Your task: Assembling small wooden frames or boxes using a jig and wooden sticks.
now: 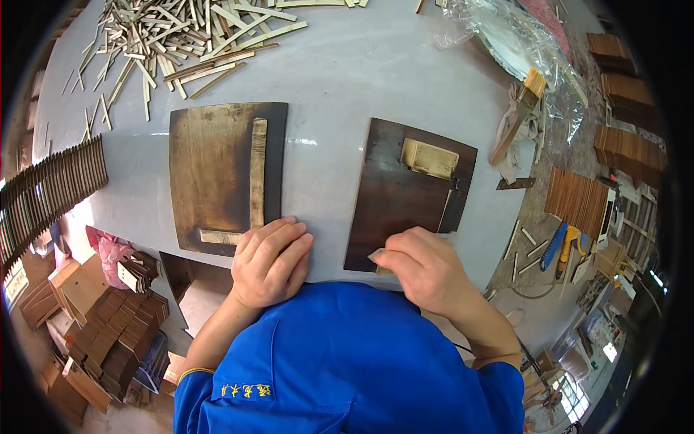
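My left hand (pixel 271 262) lies at the table's near edge, by the lower right corner of a worn brown board (pixel 210 170). Its fingers are curled together, and what is under them is hidden. Pale wooden strips (pixel 257 173) form an L along that board's right and lower sides. My right hand (pixel 426 269) is closed in a pinch over the near edge of a dark brown board (pixel 394 195). A small pale piece (pixel 376 255) shows at its fingertips; its kind is unclear. That dark board carries a yellowish wooden block (pixel 429 158) and a small metal fitting (pixel 448 202).
Loose thin wooden strips (pixel 181 43) are heaped at the far left. A row of upright slats (pixel 54 181) stands at the left edge. At the right lie a wooden-handled brush (pixel 517 123), clear plastic wrap (pixel 520 43) and stacked brown wooden pieces (pixel 575 199).
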`<state>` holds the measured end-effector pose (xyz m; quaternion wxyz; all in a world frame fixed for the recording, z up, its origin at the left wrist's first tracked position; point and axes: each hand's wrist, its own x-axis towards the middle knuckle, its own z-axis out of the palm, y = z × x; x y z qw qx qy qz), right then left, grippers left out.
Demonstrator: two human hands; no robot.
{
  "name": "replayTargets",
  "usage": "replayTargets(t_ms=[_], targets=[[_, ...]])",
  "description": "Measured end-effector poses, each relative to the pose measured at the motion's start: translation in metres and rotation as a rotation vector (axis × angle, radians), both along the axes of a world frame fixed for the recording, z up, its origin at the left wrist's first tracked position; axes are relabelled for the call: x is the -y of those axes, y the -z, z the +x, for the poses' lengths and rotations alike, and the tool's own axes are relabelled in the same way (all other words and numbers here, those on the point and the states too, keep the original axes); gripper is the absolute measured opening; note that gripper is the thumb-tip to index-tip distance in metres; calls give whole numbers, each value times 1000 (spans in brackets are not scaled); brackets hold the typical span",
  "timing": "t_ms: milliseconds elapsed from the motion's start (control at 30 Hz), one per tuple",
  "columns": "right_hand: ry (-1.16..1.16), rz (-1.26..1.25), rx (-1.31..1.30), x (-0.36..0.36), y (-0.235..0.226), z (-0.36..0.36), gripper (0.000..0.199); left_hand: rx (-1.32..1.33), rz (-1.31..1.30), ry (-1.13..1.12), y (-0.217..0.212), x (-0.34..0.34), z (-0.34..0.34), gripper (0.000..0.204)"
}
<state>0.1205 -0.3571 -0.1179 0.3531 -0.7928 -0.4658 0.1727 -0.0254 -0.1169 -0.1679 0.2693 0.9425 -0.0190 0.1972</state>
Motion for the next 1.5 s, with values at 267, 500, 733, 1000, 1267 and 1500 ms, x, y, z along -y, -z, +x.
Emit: replayTargets(t_ms=[267,500,733,1000,1267,1500], targets=[[-103,-111,107,-2,-13,24,15,48,0,-18,5,0,-1,27],[-394,-313,161,-25,-29,33,5,39,3,-3,0,-3,-3,31],[-529,-248,286,-49,-13,7,4,58,-10,-12,3,-2,-6,34],[186,-77,198,-7,-16,-12,15,81,-25,4,4,-2,-5,34],[575,-301,73,58,-45,-55,13,66,-6,12,0,-5,-2,31],[562,-303,231,29,-2,-62,16,66,-6,13,-1,-4,-3,28]])
